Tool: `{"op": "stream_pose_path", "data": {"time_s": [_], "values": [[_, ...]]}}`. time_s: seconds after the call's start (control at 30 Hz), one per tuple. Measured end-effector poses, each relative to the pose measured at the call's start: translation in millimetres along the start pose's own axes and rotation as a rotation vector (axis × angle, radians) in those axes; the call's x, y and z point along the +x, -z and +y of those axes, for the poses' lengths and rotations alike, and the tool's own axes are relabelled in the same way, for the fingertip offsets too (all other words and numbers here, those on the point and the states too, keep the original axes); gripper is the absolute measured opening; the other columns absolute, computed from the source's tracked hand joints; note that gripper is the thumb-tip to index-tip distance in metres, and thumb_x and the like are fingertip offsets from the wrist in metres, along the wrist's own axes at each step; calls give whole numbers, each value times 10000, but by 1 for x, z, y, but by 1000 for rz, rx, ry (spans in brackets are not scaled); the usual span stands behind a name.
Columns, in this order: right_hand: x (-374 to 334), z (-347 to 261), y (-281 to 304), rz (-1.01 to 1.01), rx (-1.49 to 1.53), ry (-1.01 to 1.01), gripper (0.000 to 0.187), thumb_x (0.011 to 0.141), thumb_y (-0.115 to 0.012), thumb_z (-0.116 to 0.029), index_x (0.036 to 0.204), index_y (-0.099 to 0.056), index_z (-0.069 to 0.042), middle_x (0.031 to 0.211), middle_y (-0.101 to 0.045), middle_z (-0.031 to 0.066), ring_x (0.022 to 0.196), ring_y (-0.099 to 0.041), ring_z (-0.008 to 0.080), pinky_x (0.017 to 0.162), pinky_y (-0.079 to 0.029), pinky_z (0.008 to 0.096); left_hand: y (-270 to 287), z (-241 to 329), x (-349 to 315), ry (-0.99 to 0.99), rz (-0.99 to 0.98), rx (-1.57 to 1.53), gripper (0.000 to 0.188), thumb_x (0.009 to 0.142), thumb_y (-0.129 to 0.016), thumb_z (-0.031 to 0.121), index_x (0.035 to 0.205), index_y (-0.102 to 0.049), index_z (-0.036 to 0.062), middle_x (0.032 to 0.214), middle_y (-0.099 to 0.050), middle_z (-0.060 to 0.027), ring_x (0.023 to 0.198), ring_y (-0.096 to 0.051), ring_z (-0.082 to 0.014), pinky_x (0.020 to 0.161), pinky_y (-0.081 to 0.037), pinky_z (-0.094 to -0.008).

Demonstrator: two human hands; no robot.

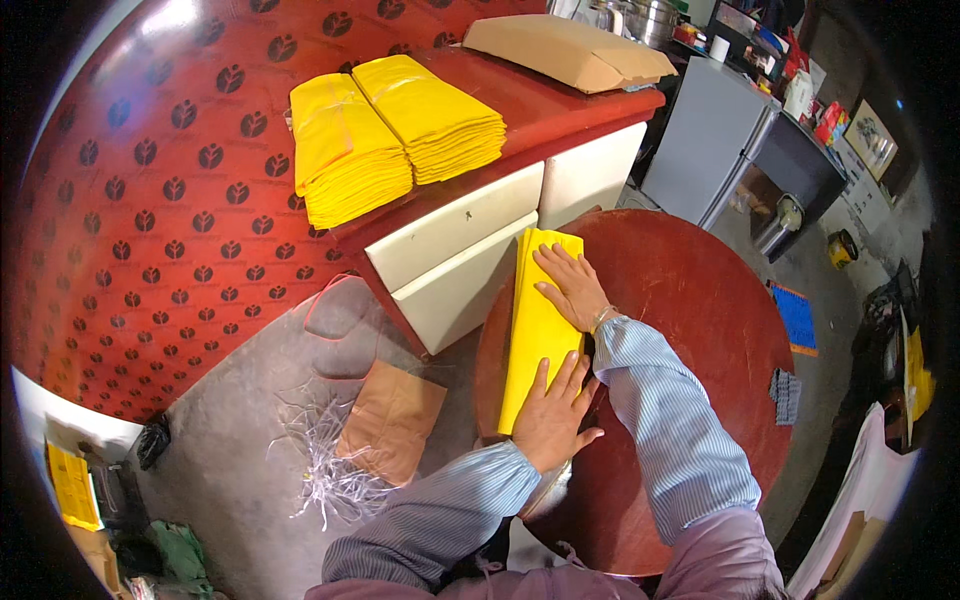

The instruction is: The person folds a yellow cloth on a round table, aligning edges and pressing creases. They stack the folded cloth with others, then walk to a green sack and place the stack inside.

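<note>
A long folded yellow sheet (535,335), cloth or soft plastic, lies on the left part of a round dark-red table (690,330). My left hand (553,415) presses flat on its near end, with the fingers stretched and the thumb out to the right. Toward the far end my right hand (573,287) rests on it, palm down and fingers spread. Neither hand grips the sheet. Striped blue sleeves cover both forearms, and a thin bracelet circles my right wrist.
Two neat piles of folded yellow sheets (350,150) sit on a red-topped cabinet (560,115), beside a brown cardboard piece (565,50). White strings (335,470) and a brown sheet (392,420) lie on the floor. A grey fridge (708,145) stands at the far right.
</note>
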State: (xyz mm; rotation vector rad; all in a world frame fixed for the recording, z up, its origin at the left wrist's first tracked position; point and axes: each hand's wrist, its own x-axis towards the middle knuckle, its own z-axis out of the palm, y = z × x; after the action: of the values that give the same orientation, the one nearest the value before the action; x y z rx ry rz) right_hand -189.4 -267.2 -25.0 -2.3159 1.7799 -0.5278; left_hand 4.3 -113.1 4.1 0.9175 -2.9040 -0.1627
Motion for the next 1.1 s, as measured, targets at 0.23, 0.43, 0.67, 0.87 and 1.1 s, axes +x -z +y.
{"op": "stream_pose_path", "data": {"time_s": [0.23, 0.43, 0.67, 0.87, 1.1], "values": [[1, -5, 9, -4, -2, -3, 646, 1121, -453, -518, 1674, -401, -187, 1772, -308, 87, 1657, -200, 301, 1340, -85, 548, 23, -9, -14, -1, 87, -363, 831, 1050, -485, 678, 1665, -406, 125, 1749, -292, -214, 1659, -156, -398, 1287, -79, -688], [-3, 4, -3, 369, 266, -229, 642, 1100, -549, -344, 1674, -380, -112, 1744, -322, 197, 1604, -312, 366, 1313, -236, 511, 34, -130, 54, 210, 409, -689, 660, 1103, -556, 250, 1668, -321, 4, 1749, -282, -238, 1647, -213, -378, 1337, -167, -454], [8, 20, -7, 544, 710, -545, 507, 1068, -624, -148, 1563, -548, -70, 1495, -646, 198, 1357, -637, 356, 1202, -461, 408, -21, -171, 141, 568, 379, -1081, 622, 1097, -573, 192, 1644, -361, -15, 1675, -426, -247, 1566, -406, -332, 1273, -323, -384], [14, 29, -6, 605, 969, -520, 462, 1055, -643, -27, 1514, -593, -39, 1476, -659, 181, 1312, -669, 289, 1134, -536, 368, -59, -191, 155, 562, 547, -991, 424, 1068, -654, 169, 1425, -582, -49, 1362, -706, -200, 1250, -688, -260, 1050, -529, -339], [18, 40, -11, 628, 1202, -462, 441, 1046, -663, -9, 1482, -597, 10, 1418, -685, 194, 1272, -687, 252, 1092, -566, 341, -60, -203, 174, 725, 549, -1112, 267, 1037, -729, 236, 1090, -695, -23, 953, -730, -87, 838, -667, -150, 768, -548, -304]]}}
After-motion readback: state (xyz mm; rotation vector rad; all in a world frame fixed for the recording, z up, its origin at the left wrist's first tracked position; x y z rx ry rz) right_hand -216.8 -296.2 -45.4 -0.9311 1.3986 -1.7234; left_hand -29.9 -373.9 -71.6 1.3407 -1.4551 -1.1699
